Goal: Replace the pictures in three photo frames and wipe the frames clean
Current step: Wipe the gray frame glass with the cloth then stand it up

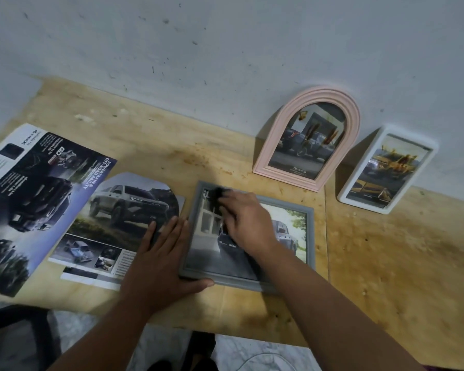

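Observation:
A grey rectangular photo frame [308,236] lies flat on the wooden table with a car picture inside it. My right hand [245,219] is over its glass and grips a dark cloth [217,195], blurred by motion, near the frame's far left corner. My left hand [161,261] lies flat with straight fingers against the frame's left edge, the thumb along its near edge. A pink arched frame [275,156] and a white rounded frame [344,194] lean upright on the wall behind, each holding a car picture.
Cut car brochure pages [38,199] and a trimmed picture sheet [123,210] are spread on the left of the table [386,263]. The wall runs close behind. A dark chair part [14,336] shows below the near table edge at the left.

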{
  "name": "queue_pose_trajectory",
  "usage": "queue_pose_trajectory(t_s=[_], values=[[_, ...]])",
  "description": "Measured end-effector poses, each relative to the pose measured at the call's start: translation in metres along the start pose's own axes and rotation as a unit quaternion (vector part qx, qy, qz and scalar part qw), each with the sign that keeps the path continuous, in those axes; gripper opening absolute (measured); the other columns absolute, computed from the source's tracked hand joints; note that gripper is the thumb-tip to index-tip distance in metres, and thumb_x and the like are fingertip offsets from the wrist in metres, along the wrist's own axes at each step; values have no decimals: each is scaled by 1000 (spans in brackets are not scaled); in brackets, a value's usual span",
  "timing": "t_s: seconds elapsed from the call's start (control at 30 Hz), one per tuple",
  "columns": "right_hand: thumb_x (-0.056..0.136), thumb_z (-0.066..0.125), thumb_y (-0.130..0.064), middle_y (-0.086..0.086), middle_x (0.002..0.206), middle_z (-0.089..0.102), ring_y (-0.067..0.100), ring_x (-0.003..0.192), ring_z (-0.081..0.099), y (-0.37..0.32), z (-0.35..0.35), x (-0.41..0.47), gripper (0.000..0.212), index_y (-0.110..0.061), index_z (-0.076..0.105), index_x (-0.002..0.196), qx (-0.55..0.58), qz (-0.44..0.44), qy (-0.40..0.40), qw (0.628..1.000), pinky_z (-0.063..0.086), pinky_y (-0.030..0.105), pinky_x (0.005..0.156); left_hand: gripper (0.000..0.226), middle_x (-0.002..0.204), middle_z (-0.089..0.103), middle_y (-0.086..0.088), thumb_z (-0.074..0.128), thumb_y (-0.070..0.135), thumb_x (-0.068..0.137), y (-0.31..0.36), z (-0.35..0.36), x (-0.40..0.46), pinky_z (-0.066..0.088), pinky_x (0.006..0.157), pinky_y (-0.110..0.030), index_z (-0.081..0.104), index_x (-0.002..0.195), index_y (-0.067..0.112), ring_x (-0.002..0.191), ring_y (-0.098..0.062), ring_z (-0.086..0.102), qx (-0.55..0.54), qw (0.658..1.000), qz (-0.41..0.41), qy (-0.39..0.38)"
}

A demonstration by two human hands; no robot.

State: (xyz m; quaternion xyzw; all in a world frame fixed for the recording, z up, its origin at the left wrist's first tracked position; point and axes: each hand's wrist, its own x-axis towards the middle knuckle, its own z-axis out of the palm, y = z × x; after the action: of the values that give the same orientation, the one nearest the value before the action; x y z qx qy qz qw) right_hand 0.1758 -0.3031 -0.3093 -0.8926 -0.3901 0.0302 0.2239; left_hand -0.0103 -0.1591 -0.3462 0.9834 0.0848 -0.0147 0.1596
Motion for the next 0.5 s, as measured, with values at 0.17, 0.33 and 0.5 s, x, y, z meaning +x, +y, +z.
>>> queue_pose_trajectory(t_s=[0.17, 0.33, 0.5], values=[[98, 61, -26, -9, 126, 70, 22, 100, 60, -6, 6, -43, 24, -22, 76, 116, 22, -142, -54, 988, 55, 34, 74, 126, 167, 28, -11, 41, 96, 77, -1, 3, -1, 20, 124, -59, 27, 159, 2, 158, -22, 18, 2, 1000, 0, -4], [100, 59, -26, -8, 125, 71, 15, 110, 64, -14, -22, -64, 25, -21, 73, 121, 109, -134, -215, 961, 52, 36, 94, 126, 167, 29, -12, 44, 95, 76, -1, 3, 0, 21, 124, -60, 30, 158, 1, 157, -25, 23, -8, 1000, 12, 6], [98, 66, -13, -12, 107, 77, 1, 95, 70, 12, -73, -45, 21, -21, 78, 114, 276, 154, -13, 949, 54, 21, 83, 127, 171, 18, -7, 41, 96, 76, 0, 0, 0, 12, 127, -55, 16, 163, 8, 159, -20, 11, 0, 1000, 1, -16]])
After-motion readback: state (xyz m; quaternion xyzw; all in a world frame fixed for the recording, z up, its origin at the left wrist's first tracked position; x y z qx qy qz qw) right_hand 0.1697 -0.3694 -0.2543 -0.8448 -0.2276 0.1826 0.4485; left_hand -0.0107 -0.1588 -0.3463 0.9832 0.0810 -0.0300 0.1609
